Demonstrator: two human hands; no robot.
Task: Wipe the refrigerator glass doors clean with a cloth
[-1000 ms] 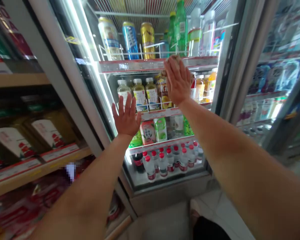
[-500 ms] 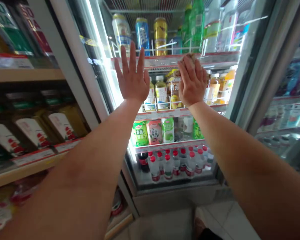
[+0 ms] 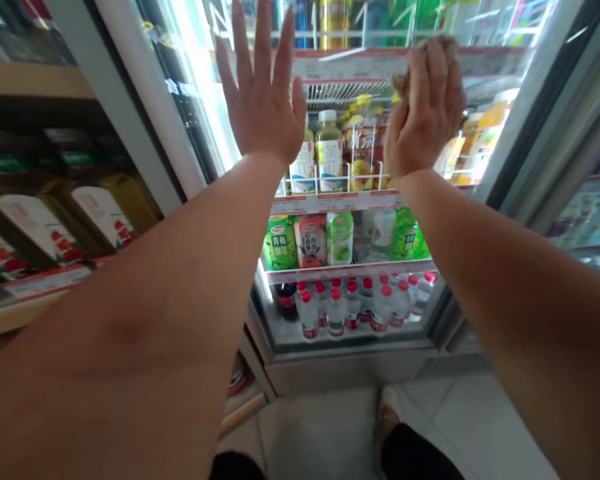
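Note:
Both of my arms reach up toward the glass door (image 3: 360, 348) of a lit drinks fridge. My left hand (image 3: 264, 100) lies flat against the glass at the upper left, fingers spread, holding nothing. At the upper right, my right hand (image 3: 427, 107) presses a crumpled brown cloth (image 3: 401, 84) to the glass. Most of the cloth is hidden under the palm and fingers; its edges show at the fingertips and beside the thumb. Through the glass, bottles of tea (image 3: 329, 152) stand on the shelf between my hands.
Green and pink drink cartons (image 3: 311, 241) and red-capped water bottles (image 3: 336, 312) fill the lower fridge shelves. At left, a wooden shelf holds large oil-coloured bottles (image 3: 40, 220). Another fridge (image 3: 587, 207) stands at right. My foot (image 3: 389, 407) is on the tiled floor.
My right hand has moved right across the glass with the cloth. My left hand stays spread on the door. The view has tilted down and come closer.

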